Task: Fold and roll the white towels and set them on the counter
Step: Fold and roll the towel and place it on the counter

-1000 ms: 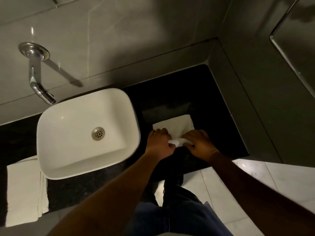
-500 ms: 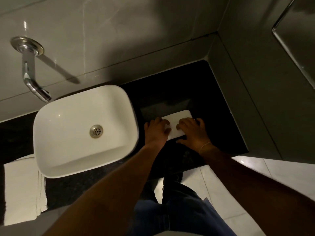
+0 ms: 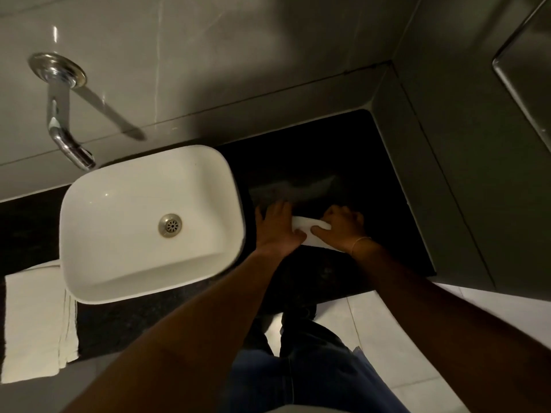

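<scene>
I am pressing both hands down on the white towel (image 3: 310, 232), which is lying on the dark desk (image 3: 396, 204) just to the right of the white basin (image 3: 119, 263). By now it is looking like a tight roll rather than a flat sheet; only a narrow white strip is showing between my hands, the rest being hidden under them.

My left hand (image 3: 275, 228) is resting palm-down over the roll's left end, fingers (image 3: 280, 208) spread and pointing away from me, the thumb tucked against the near edge. My right hand (image 3: 343, 226) is curling over the right end, its fingers bent around the far side and the thumb lying along the near side, so this hand is gripping the roll while the left is mostly pinning it flat-handed.

The relation that is mattering is the roll's long axis: it is running left to right across my body, tilting slightly nearer to me at the right end. I am judging the rolling to be nearly or fully finished, so any last turn would go away from me, toward the wall. Both hands are equally near, one on each end.

Another folded towel (image 3: 32, 326) is lying on the desk to the left of the basin, well apart from my hands and partly tucked under its rim.
</scene>
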Demonstrator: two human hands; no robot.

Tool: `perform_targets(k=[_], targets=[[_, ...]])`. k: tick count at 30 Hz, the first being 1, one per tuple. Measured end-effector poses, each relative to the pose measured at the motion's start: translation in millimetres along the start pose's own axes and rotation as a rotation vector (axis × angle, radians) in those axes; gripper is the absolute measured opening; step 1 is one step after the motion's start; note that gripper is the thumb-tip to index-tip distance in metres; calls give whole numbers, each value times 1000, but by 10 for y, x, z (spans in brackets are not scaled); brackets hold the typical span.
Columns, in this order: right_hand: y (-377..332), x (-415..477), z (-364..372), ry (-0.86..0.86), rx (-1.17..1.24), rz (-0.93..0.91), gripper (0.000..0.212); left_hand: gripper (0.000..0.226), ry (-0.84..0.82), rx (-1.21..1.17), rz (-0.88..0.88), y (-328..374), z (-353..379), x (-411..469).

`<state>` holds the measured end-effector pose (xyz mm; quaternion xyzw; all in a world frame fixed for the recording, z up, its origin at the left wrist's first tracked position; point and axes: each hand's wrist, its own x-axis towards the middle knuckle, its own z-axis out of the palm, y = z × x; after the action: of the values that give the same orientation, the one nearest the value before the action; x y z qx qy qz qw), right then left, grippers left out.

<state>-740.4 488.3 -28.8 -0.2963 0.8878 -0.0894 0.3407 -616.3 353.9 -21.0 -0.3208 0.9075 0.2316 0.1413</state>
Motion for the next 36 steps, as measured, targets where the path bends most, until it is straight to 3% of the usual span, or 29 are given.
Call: perform_targets(k=[4,8,12,15,18,20,24,26,30,33,36], targets=[[9,28,158,-15,4,54,46,80,295,-383,-323,66,244,-301],[50,-63,253,1,186,127,43,86,76,-1140,-677,244,348,-273],[90,-269,439,241,112,-101,46,81,-14,-1374,-798,257,390,-81],[209,-490,691,246,-39,-251,64,67,-13,-1356,-772,275,370,-40],[352,-600,789,259,0,-177,84,36,-101,-1393,-649,356,330,-17],[409,-631,771,294,68,-99,89,29,-219,-1467,-558,434,294,21],[477,-459,552,311,305,12,88,39,-268,-1359,-381,589,323,63],[512,-252,355,340,552,114,80,46,-254,-1308,-326,613,323,-48],[559,160,-157,397,697,137,69,46,-223,-1193,-283,379,453,-299],[585,631,-534,431,642,138,89,49,-177,-1104,-309,87,520,-463],[695,1105,-818,405,389,79,78,53,-151,-1036,-299,-139,523,-617]])
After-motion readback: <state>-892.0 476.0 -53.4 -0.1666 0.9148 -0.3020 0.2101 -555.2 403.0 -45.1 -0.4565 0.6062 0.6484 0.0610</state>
